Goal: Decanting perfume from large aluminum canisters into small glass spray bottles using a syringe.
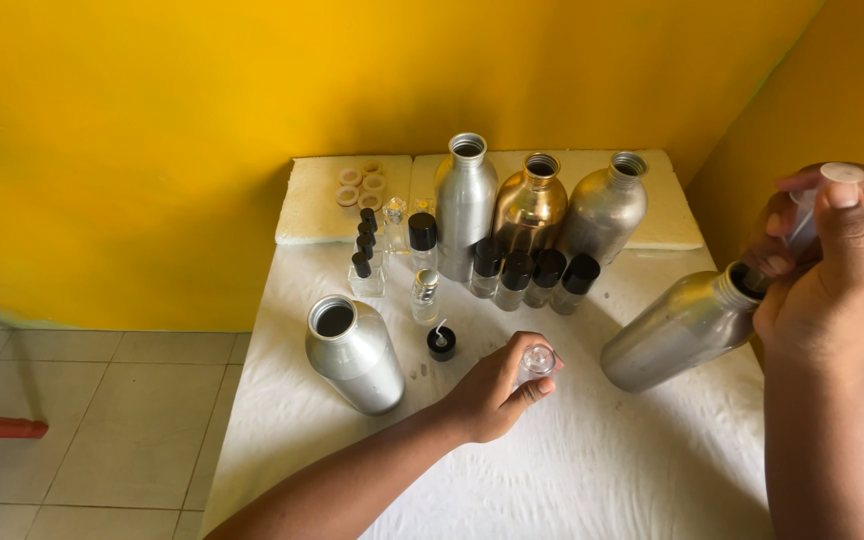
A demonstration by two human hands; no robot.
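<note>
Yellow walls close in a white-clothed table (592,470) where the left hand (497,390) grips a small open glass bottle (537,360); the right hand (842,270) holds a syringe (812,215) in a tilted aluminium bottle (677,330), seemingly drawing liquid; dosing the bottle would demand steady aim.

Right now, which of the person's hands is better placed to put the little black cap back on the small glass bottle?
Probably the left hand. It grips the small glass bottle, and the black cap lies beside it on the white cloth. The right hand is busy holding a syringe at the tilted metal bottle.
</note>
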